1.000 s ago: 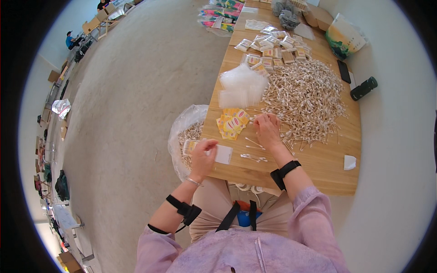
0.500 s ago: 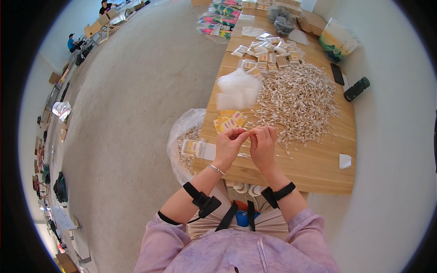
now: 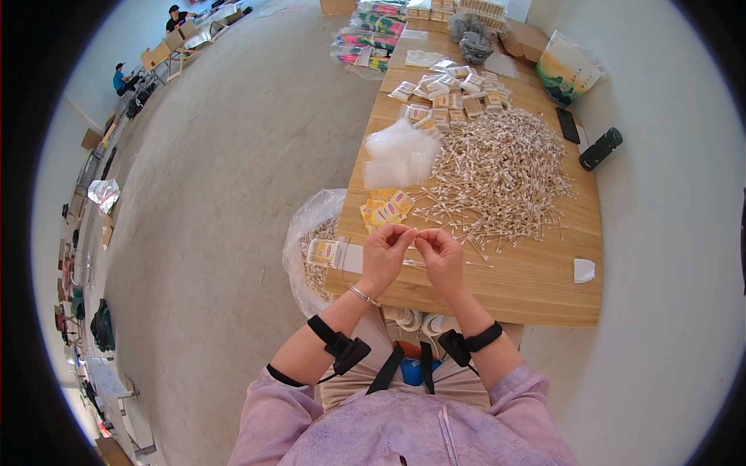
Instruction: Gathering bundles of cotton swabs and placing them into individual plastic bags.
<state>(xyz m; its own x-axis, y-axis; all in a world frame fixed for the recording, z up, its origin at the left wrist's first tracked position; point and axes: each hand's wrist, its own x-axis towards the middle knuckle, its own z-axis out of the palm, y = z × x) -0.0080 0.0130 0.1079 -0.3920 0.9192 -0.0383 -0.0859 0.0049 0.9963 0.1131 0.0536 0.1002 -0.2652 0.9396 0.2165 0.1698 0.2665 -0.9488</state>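
Observation:
My left hand [image 3: 384,252] and my right hand [image 3: 440,260] meet over the near part of the wooden table, thumbs and forefingers pinched and fingertips almost touching. Whatever small pale thing lies between the fingertips is too tiny to make out. A few loose cotton swabs [image 3: 479,266] lie beside and between the hands. Just beyond them spreads a large heap of cotton swabs [image 3: 501,175]. Yellow printed cards [image 3: 386,208] lie ahead of my left hand. Left of that hand, a filled clear pack of swabs [image 3: 323,252] sits at the table's edge.
Clear plastic bags [image 3: 400,151] are stacked beyond the cards, with several filled packs [image 3: 447,97] behind. A plastic sack of swabs [image 3: 298,237] stands left of the table [image 3: 536,299]. Along the wall are a phone [image 3: 568,124], a black cylinder [image 3: 601,148] and a white scrap [image 3: 583,270].
Both hands have drawn slightly nearer to me, fingertips still together. My right hand has turned so that its fingers curl more toward the left. The whole view has shifted a little.

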